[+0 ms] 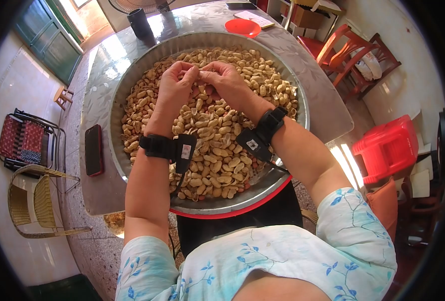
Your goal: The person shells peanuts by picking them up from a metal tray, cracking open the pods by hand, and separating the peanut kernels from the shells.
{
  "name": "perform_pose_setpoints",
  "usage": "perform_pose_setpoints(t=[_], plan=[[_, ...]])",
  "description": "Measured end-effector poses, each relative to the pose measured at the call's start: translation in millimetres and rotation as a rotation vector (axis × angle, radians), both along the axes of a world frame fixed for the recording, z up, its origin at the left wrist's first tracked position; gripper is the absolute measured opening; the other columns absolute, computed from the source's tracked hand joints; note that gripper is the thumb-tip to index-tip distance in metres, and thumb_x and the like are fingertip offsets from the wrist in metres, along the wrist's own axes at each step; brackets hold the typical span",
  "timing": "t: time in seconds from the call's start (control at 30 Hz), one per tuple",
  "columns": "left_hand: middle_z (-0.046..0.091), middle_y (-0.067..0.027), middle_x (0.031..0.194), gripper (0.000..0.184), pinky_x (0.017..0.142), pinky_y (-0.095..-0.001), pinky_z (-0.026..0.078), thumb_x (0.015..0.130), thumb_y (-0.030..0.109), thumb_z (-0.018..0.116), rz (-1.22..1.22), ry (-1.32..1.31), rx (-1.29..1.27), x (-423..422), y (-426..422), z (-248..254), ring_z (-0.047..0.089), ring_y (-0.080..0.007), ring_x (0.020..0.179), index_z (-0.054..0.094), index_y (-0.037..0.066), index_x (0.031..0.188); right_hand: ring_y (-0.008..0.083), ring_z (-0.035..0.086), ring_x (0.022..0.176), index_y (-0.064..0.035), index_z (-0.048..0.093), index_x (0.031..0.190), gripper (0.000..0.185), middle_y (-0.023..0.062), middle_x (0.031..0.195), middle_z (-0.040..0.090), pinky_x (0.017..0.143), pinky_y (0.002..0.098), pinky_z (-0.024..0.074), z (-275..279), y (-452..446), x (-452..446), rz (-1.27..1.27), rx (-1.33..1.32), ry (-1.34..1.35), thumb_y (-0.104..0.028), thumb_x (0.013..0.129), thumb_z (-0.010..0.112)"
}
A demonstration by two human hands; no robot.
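A wide round metal basin (301, 100) holds a thick heap of peanuts in their shells (210, 135). Over the far half of the heap, my left hand (176, 83) and my right hand (226, 83) meet, thumbs and index fingers pinched together at the tips. Whatever sits between the fingertips is hidden by them. Just under the hands, a few reddish shelled kernels (196, 92) show among the shells. Each wrist wears a black strap with a small black device, and cables run from both devices.
The basin stands on a grey patterned table (328, 113), its near rim above a red edge. A phone (94, 150) lies left of it; a dark cup (140, 23) and a red plate (243, 28) are behind. Red stools (385, 148) and wooden chairs (345, 50) stand at right, wicker chairs (44, 200) left.
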State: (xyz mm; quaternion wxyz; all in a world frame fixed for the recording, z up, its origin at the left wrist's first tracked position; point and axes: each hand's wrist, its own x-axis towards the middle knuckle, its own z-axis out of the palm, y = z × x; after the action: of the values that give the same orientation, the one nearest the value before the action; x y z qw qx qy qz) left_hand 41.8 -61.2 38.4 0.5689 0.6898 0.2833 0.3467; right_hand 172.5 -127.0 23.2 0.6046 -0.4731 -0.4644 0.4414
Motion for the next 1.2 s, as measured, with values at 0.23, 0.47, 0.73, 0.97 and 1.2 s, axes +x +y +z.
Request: perform_pose_setpoints(t=[0.23, 0.47, 0.73, 0.97, 1.2], plan=[[0.055, 0.0044, 0.067, 0.014, 0.046, -0.0143, 0.037, 0.086, 0.021, 0.053, -0.036, -0.040, -0.011, 0.2, -2.0, 0.0, 0.048, -0.0017, 0.056, 0.058, 0.009, 0.091, 0.0057, 0.050, 0.055, -0.0036, 0.056, 0.080, 0.012, 0.0019, 0.070, 0.057, 0.043, 0.0186, 0.0406, 0.0, 0.0, 1.6, 0.041, -0.046, 0.219, -0.015, 0.080, 0.056], [0.054, 0.0030, 0.067, 0.011, 0.045, -0.0145, 0.036, 0.086, 0.014, 0.052, -0.034, -0.020, 0.050, 8.1, -6.9, -2.7, 0.046, -0.0012, 0.055, 0.059, 0.007, 0.090, 0.0078, 0.051, 0.053, -0.0042, 0.054, 0.079, 0.009, 0.0034, 0.068, 0.057, 0.043, 0.0195, 0.0403, -2.7, -0.6, 7.3, 0.088, -0.039, 0.300, -0.013, 0.079, 0.054], [0.058, -0.0047, 0.066, 0.007, 0.052, -0.0241, 0.045, 0.081, 0.004, 0.052, 0.132, -0.024, 0.351, 21.2, -2.8, -23.1, 0.056, -0.0105, 0.057, 0.059, 0.004, 0.085, 0.0090, 0.049, 0.049, -0.0049, 0.051, 0.074, 0.008, 0.0037, 0.062, 0.054, 0.040, 0.0209, 0.0384, -4.6, 0.5, -1.9, -0.086, -0.020, 0.234, -0.013, 0.077, 0.050], [0.058, -0.0068, 0.065, 0.007, 0.050, -0.0263, 0.046, 0.081, 0.004, 0.051, 0.260, 0.087, 0.650, 21.5, -11.8, -20.2, 0.058, -0.0138, 0.056, 0.058, 0.003, 0.084, 0.0100, 0.044, 0.045, -0.0065, 0.048, 0.068, 0.007, 0.0017, 0.060, 0.048, 0.038, 0.0221, 0.0353, -8.7, 3.7, -10.3, -0.100, -0.033, 0.396, -0.010, 0.074, 0.048], [0.057, -0.0019, 0.067, 0.011, 0.045, -0.0215, 0.045, 0.086, 0.009, 0.048, 0.173, -0.128, 0.034, 21.5, -6.5, -18.9, 0.055, -0.0082, 0.052, 0.057, 0.006, 0.091, 0.0097, 0.045, 0.053, -0.0045, 0.051, 0.074, 0.005, 0.0029, 0.066, 0.049, 0.042, 0.0232, 0.0361, -1.8, 1.1, -20.4, -0.146, -0.138, 0.577, -0.008, 0.076, 0.049]])
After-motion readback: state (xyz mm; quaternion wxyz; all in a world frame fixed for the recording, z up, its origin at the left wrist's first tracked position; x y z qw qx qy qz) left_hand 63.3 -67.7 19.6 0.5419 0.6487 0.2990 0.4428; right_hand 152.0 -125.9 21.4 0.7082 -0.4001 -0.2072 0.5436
